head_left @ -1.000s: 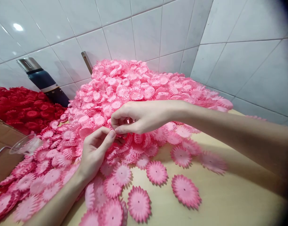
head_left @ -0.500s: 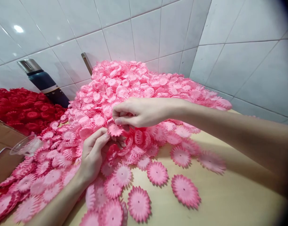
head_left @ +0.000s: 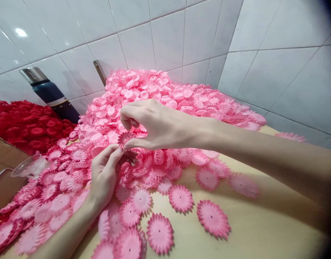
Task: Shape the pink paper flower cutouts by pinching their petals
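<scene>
My left hand (head_left: 104,171) pinches the near edge of a small pink flower petal disc (head_left: 124,138) with a scalloped rim, between thumb and forefinger. Over it from the right reaches my right hand (head_left: 149,124). Its thumb tip touches the disc's lower edge, while the curled fingers stay above with a gap between them and the thumb. Part of the disc is hidden by that thumb. Both hands are just in front of a large heap of pink petal discs (head_left: 143,86).
Loose pink discs (head_left: 160,233) lie on the wooden tabletop (head_left: 251,223). To the left are a heap of red petal discs (head_left: 27,126), a dark blue bottle (head_left: 53,94), a cardboard box (head_left: 5,162) and a clear plastic cup (head_left: 31,167). A tiled wall (head_left: 168,39) closes the back.
My right hand has moved slightly up and left, and its fingers have spread away from the thumb. The disc has turned and shifted a little up and left with my left hand.
</scene>
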A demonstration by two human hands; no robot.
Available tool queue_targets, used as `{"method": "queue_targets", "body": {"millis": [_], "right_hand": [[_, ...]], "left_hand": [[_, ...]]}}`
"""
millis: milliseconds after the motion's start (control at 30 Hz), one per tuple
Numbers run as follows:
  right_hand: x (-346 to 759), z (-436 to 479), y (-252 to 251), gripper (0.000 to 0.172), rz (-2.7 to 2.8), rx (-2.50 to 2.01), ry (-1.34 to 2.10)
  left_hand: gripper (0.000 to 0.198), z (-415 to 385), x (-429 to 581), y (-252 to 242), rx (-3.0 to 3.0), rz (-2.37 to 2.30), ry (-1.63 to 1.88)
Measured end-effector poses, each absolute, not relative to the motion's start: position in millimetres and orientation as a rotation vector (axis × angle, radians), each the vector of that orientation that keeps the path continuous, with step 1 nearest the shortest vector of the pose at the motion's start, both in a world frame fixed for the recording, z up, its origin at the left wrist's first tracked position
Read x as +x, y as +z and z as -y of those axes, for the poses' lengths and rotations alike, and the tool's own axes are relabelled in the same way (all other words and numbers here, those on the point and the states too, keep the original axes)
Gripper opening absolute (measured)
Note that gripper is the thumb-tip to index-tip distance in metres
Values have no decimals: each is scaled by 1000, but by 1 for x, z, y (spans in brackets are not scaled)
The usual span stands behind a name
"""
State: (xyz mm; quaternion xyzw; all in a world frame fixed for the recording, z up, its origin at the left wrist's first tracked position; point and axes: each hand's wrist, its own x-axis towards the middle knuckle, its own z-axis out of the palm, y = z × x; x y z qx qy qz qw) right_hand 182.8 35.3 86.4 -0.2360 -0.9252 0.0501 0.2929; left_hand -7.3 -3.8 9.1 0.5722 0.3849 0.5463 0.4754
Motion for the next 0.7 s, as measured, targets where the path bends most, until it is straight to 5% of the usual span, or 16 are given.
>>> {"method": "queue_targets", "body": {"millis": [400,700], "right_hand": [[191,-38,88,28,2622,-573,771],[193,-38,90,16,2547,-589,1035]], "left_hand": [[16,12,-9,11,1524,-894,1261],[14,12,-8,13,1514,-870,1281]]}}
